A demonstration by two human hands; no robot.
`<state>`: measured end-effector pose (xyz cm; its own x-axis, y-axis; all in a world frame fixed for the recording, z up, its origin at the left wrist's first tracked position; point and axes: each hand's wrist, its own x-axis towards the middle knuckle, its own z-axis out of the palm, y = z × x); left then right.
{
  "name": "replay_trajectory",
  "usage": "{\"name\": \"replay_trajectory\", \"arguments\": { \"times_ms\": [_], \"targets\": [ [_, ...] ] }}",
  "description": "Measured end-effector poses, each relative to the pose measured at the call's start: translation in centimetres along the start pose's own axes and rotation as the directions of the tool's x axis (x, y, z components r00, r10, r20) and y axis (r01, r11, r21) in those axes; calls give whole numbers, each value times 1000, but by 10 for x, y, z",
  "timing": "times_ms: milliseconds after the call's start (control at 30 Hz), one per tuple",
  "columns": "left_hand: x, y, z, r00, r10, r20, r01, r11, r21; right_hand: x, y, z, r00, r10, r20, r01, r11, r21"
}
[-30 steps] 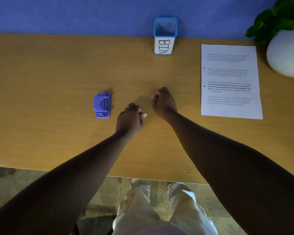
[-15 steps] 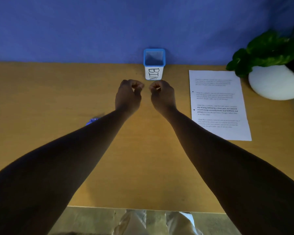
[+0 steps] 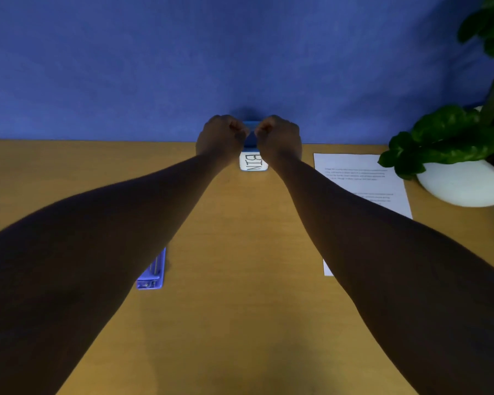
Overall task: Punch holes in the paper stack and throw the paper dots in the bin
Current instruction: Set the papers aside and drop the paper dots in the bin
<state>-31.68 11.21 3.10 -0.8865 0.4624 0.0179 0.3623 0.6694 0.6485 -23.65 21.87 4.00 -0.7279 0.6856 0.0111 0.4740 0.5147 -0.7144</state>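
Both arms reached out over the wooden counter (image 3: 240,309) toward its far edge. Left hand (image 3: 221,136) and right hand (image 3: 280,138) were raised side by side just above the bin (image 3: 253,162), a small white container with a blue rim, lettered "BIN", standing at the middle of the far edge against the blue wall (image 3: 154,67). Fingers of both hands were curled in, tips pinched toward the thumbs; whether any paper dots sat in either pinch could not be told, being too small and in shadow. The hands hid most of the bin's opening.

Paper stack (image 3: 362,178) lay flat at the far right of the counter, printed side up, its near part covered by the right forearm. Blue hole punch (image 3: 153,273) sat on the counter left of centre, partly under the left forearm, well apart from the bin. Potted plant (image 3: 462,155) in a white pot stood at the far right corner, leaves overhanging the paper's far right corner.
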Motion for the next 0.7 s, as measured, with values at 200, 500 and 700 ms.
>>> {"name": "replay_trajectory", "arguments": {
  "times_ms": [200, 500, 700],
  "targets": [
    [5, 11, -2, 1000, -9, 19, 8, 997, 78, 4, 1, -2, 999, -40, 34, 45, 985, -167],
    [5, 14, 1, 998, -53, 21, 49, 990, 135, 3, 2, -9, 997, -75, 12, 76, 973, -219],
    [-1, 18, 2, 999, -40, 10, 38, 985, 165, -7, -2, -14, 992, -114, 56, 124, 968, -221]
  ]
}}
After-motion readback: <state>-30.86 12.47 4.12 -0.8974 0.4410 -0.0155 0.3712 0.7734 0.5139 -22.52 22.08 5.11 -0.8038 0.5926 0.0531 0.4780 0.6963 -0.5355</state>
